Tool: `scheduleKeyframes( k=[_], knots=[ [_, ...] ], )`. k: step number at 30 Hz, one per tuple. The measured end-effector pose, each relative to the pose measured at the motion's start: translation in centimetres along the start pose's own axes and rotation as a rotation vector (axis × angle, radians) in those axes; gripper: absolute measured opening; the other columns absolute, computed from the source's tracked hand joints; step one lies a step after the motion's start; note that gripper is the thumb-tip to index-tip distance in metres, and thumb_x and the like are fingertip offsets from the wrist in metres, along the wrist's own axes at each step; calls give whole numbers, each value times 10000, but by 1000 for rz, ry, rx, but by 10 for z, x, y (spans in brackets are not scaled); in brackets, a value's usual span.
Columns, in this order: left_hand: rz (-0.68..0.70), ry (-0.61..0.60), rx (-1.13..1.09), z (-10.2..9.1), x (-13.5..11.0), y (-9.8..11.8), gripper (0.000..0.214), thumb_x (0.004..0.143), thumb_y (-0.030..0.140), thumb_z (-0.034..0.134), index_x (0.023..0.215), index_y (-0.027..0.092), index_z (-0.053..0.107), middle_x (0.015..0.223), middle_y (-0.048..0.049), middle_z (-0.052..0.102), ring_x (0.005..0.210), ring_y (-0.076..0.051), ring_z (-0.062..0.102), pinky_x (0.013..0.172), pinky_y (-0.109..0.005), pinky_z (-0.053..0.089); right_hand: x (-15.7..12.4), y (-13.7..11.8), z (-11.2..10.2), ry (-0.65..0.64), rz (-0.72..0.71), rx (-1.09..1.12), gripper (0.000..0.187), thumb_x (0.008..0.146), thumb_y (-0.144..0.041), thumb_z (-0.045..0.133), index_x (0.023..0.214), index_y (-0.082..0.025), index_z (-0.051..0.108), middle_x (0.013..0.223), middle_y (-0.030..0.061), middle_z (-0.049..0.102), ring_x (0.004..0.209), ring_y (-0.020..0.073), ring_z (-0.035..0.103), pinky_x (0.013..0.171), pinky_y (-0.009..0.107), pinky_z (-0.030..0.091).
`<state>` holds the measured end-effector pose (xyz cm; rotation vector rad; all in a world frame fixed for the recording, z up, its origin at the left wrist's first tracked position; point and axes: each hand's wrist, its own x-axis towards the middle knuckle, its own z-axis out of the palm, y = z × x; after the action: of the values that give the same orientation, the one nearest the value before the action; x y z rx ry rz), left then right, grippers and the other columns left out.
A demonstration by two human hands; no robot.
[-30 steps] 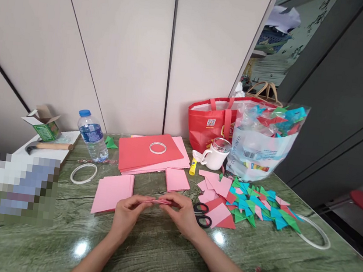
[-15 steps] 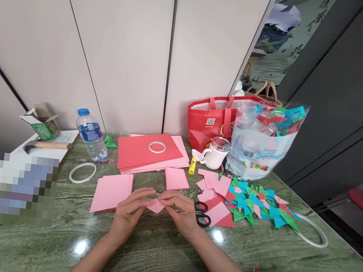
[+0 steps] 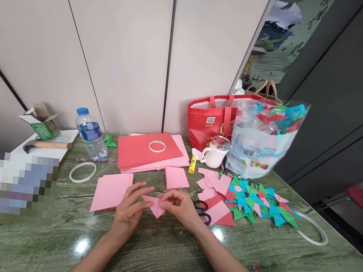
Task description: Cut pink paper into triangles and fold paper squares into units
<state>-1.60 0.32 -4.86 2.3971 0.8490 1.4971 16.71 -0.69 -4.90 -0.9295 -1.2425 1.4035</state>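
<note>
A small folded piece of pink paper (image 3: pixel 156 209) with creases and a point facing me is held between both hands, just above the table. My left hand (image 3: pixel 131 207) pinches its left side with the thumb, the other fingers raised. On its right side, the thumb and fingers of my right hand (image 3: pixel 179 207) are closed. Left of my left hand lies a stack of pink paper squares (image 3: pixel 111 191). Beyond my hands is a smaller pink stack (image 3: pixel 176 178). Black-handled scissors (image 3: pixel 201 209) lie beside my right hand, their blades hidden.
Folded red, green, blue and pink paper pieces (image 3: pixel 256 202) are heaped at right, near a white ring (image 3: pixel 313 234). Behind stand a mug (image 3: pixel 215 155), glue stick (image 3: pixel 192 164), filled plastic bag (image 3: pixel 259 150) and red bag (image 3: pixel 202 125). At left are a bottle (image 3: pixel 90 136) and hammer (image 3: pixel 48 146).
The folded pink paper shows more of its surface and its point sits lower. My left fingers have lifted and spread away from it; my right fingers have shifted slightly on its edge.
</note>
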Motion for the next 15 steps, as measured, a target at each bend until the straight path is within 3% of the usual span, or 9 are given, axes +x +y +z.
scheduleKeyframes(
  k=[3, 8, 11, 15],
  knots=[
    [-117, 34, 15, 2, 0, 1, 229, 778, 144, 556, 944, 259, 663, 1163, -65, 602, 1120, -217, 485, 922, -419, 411, 2, 2, 0, 71, -11, 49, 206, 594, -323, 732, 689, -163, 644, 716, 0, 635, 606, 118, 568, 544, 234, 498],
    [-650, 34, -248, 6, 3, 8, 407, 793, 316, 537, 1181, 199, 503, 913, -61, 687, 835, -182, 630, 794, -343, 484, 3, 7, 2, 137, -55, 89, 191, 602, -309, 731, 712, -173, 656, 677, -7, 619, 591, 122, 563, 559, 259, 519],
    [-827, 7, -468, 9, 6, 13, 484, 716, 344, 611, 1147, 155, 497, 772, -34, 687, 701, -167, 630, 671, -289, 499, 3, 8, 3, 124, -70, 53, 202, 613, -314, 722, 753, -179, 667, 722, 4, 637, 630, 137, 579, 586, 270, 521],
    [-909, 23, -570, 12, 7, 14, 423, 635, 312, 675, 1000, 135, 558, 676, -9, 669, 643, -145, 609, 628, -248, 480, 2, 10, 4, 103, -95, -44, 175, 634, -293, 705, 756, -175, 663, 747, 16, 642, 693, 145, 582, 623, 253, 487]
  ],
)
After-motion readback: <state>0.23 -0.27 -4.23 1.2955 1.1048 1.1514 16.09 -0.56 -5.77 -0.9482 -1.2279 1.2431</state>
